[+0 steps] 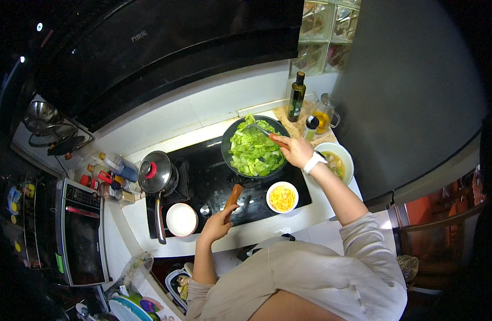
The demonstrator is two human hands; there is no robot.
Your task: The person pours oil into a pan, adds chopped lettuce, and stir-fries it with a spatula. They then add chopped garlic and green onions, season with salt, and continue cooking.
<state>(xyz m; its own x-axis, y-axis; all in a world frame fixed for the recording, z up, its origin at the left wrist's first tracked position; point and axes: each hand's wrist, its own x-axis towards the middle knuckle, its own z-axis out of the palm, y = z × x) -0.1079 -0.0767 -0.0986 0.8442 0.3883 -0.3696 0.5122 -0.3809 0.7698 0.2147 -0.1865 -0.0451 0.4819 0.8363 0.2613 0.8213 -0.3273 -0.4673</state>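
My right hand [298,151] grips the wooden handle of a metal spatula [262,129], whose head lies in chopped green leaves [252,150]. The leaves fill a dark frying pan [226,156] on the black glass hob [205,160]. Around the pan's wooden handle [233,198], my left hand [217,224] is closed. A white bowl of scrambled egg [282,197] stands on the hob, right of the handle. Beyond my right wrist is a larger white bowl [346,156] with soup-like food. To the left are an empty white bowl [181,220] and a lidded saucepan [155,172].
A dark glass bottle [296,98], a green-labelled jar [311,127] and a glass jug of oil [324,116] stand at the back right. Several seasoning bottles [119,166] crowd the left side beside a microwave [83,236]. The range hood [169,48] overhangs the back.
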